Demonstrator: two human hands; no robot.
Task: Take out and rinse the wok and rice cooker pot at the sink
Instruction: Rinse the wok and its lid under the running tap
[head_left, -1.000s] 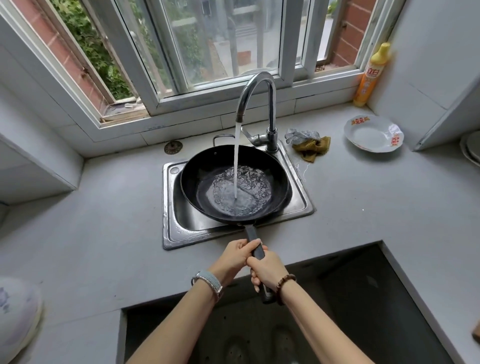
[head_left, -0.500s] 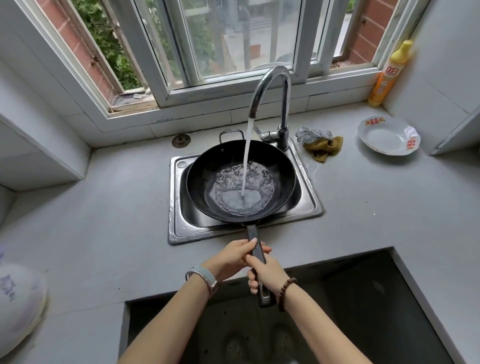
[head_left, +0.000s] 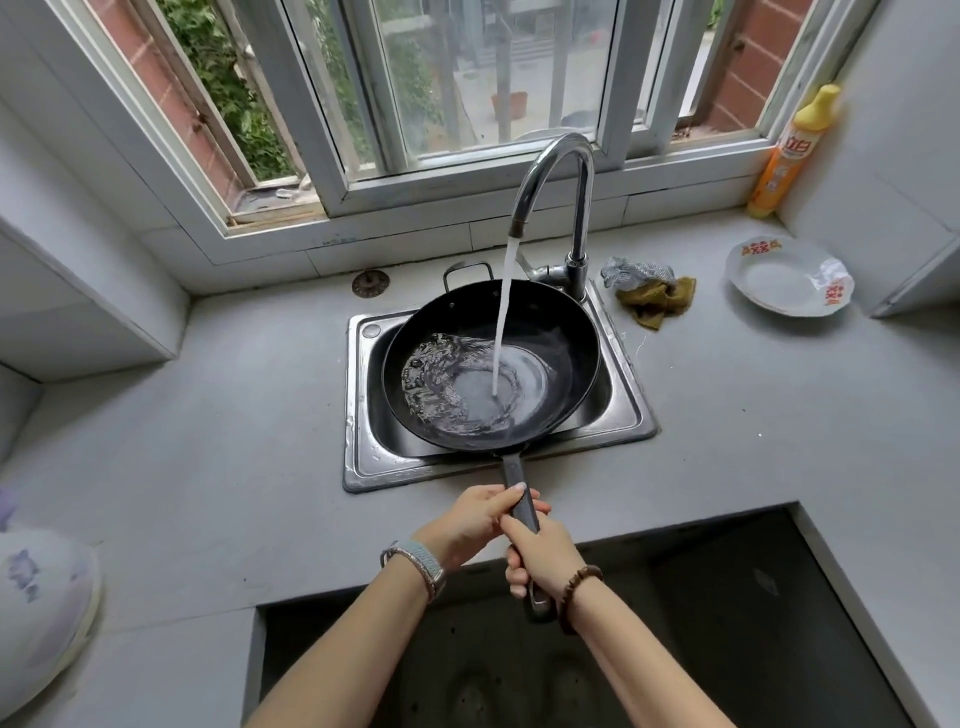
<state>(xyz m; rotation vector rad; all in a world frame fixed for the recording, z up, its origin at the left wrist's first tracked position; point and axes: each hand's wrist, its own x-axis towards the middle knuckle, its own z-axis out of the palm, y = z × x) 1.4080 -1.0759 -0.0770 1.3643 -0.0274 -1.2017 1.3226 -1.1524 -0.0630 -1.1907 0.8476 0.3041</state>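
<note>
Hands meet over the counter's (head_left: 208, 441) near edge, both clenched on the wok's handle (head_left: 511, 470). The right hand (head_left: 545, 558), bracelet at the wrist, wraps the handle close to its end. The left hand (head_left: 467, 519), watch at the wrist, grips just ahead of it, thumb laid along the handle's top. A white dome (head_left: 41, 597) with purple print lies at the counter's left edge, partly cut off. The wok (head_left: 561, 332) spans most of the sink (head_left: 358, 415), handle crossing the near rim; whether it rests on the rim cannot be told. Water (head_left: 501, 322) falls from the faucet (head_left: 576, 171) into the wok and pools toward its left side. Right of the faucet lie cloths (head_left: 657, 301). Toward the far right corner stand a plate (head_left: 779, 280) and a yellow bottle (head_left: 784, 161), below the window (head_left: 467, 78).
</note>
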